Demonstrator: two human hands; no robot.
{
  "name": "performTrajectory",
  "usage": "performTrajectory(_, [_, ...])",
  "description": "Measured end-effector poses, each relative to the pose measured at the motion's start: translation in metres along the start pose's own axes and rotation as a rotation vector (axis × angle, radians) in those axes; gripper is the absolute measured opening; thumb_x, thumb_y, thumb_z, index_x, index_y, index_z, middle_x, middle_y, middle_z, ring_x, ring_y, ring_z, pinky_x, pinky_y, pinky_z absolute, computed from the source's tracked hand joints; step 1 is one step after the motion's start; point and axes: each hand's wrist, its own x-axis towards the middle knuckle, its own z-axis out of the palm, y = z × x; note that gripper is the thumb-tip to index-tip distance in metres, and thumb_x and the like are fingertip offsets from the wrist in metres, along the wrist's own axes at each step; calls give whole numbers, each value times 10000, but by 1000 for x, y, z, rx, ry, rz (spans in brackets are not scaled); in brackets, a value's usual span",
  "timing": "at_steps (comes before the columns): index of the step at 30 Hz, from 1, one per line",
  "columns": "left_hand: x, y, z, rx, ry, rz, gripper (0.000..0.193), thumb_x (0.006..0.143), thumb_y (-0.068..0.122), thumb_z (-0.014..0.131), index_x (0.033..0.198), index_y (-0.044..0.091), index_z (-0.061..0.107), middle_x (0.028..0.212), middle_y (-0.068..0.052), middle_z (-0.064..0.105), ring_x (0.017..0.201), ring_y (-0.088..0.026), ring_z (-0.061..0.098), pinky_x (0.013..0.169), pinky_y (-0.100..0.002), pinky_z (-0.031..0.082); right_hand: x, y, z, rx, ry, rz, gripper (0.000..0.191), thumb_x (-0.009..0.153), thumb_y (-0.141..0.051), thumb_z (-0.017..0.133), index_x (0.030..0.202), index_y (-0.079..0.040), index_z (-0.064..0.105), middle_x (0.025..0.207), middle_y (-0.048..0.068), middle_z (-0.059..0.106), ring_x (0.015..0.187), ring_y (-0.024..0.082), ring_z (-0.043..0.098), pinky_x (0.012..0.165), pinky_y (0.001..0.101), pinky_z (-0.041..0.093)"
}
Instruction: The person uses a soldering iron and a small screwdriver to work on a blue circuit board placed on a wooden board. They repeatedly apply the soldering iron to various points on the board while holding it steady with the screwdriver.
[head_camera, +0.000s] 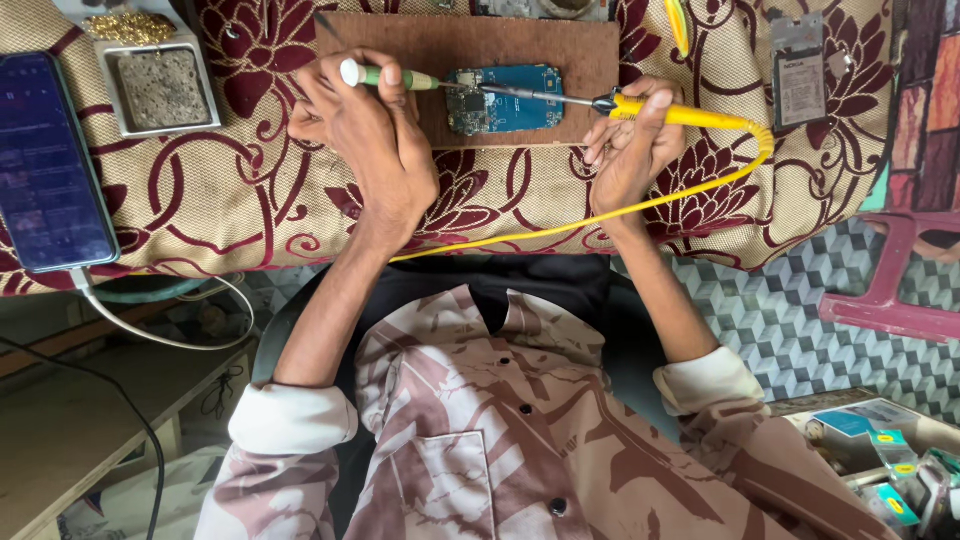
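Patterned shirt sleeves lead to two hands at mid-work: a green-handled tool (400, 77) is held in the left hand (365, 135), a yellow soldering iron (660, 112) in the right hand (630, 140), both tips resting on the blue circuit board (505, 98) between the grips, the joint seemingly unfinished.

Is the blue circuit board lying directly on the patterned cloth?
No, the blue circuit board rests on a brown wooden board that lies over the maroon floral cloth.

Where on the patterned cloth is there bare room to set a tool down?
Free: cloth between the sponge tray and left hand, and between right hand and battery. Crowded: the wooden board around the circuit board.
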Motion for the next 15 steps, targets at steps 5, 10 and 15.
performTrajectory(5, [-1,-4,2,23,5,26,257,1024,224,522,1199,37,499,1141,-125,486,1179,-250,417,976,-465,231,1,5,-3,25,-74,-78,419,1179,-391,413,1092,9,505,858,70,540,510,130,581,408,228,457])
performTrajectory(10, [-2,-7,5,28,3,16,257,1038,223,523,1215,36,506,1143,-135,487,1177,-246,421,970,-461,234,1,9,-6,42,-66,-86,386,1170,-375,421,1099,-3,494,1005,94,563,540,122,585,409,225,463])
performTrajectory(15, [-2,-5,3,33,5,40,297,997,225,538,1210,21,498,1160,-134,500,1193,-255,418,1000,-482,230,1,10,-6,60,-52,-109,373,1165,-372,435,1091,-10,492,990,92,558,530,123,573,395,217,444])
